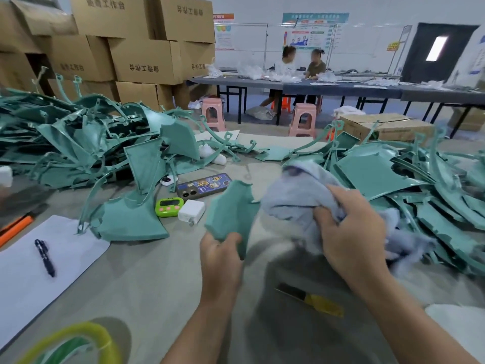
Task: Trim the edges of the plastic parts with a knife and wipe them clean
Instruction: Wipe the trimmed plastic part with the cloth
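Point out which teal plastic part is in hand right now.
The teal part gripped by the left hand, beside the cloth; all the others lie on the table.

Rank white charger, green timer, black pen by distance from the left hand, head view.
1. White charger, just up-left of the left hand.
2. Green timer, left of the charger.
3. Black pen, far left on the paper.
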The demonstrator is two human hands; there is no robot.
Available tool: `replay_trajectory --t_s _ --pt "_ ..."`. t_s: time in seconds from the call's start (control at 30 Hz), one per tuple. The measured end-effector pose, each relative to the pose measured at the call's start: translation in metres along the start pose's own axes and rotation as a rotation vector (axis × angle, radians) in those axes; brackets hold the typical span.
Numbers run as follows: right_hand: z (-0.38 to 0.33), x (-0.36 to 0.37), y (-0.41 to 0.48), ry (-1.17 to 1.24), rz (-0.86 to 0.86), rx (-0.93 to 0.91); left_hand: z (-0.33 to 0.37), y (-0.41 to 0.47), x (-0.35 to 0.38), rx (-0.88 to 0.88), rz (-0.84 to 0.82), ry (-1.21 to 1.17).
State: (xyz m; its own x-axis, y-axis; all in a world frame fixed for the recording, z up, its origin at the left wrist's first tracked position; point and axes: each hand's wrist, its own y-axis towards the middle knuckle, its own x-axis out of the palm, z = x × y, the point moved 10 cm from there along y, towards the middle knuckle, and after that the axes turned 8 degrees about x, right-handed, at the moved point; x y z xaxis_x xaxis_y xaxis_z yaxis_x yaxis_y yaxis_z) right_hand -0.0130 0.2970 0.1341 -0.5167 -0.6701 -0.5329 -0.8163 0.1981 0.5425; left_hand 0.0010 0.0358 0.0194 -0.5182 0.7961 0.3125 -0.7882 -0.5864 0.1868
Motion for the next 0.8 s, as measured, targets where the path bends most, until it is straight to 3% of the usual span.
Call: replay_trajectory --t_s 0.1,0.17,0.33,0.53,0.8 --pt "-0.063 0.030 -0.038 -0.120 -0.176 -0.320 -0.006 -0.010 0.027 -0.016 -0.156 0.094" --pt "-0.071 0.053 -0.050 -0.124 -0.268 -0.351 -0.013 -0.012 0.029 -0.073 -0.169 0.130" --pt "-0.052 0.090 -0.036 -0.034 -0.483 -0.144 -0.016 -0.015 0.029 -0.053 -0.262 0.184" --pt "-0.050 0.107 -0.027 -0.227 -0.347 -0.008 -0.013 -0.013 0.029 -0.031 -0.269 0.213" --pt "-0.011 0.109 -0.018 -0.141 -0.268 0.259 0.005 -0.019 0.037 0.133 -0.333 0.380"
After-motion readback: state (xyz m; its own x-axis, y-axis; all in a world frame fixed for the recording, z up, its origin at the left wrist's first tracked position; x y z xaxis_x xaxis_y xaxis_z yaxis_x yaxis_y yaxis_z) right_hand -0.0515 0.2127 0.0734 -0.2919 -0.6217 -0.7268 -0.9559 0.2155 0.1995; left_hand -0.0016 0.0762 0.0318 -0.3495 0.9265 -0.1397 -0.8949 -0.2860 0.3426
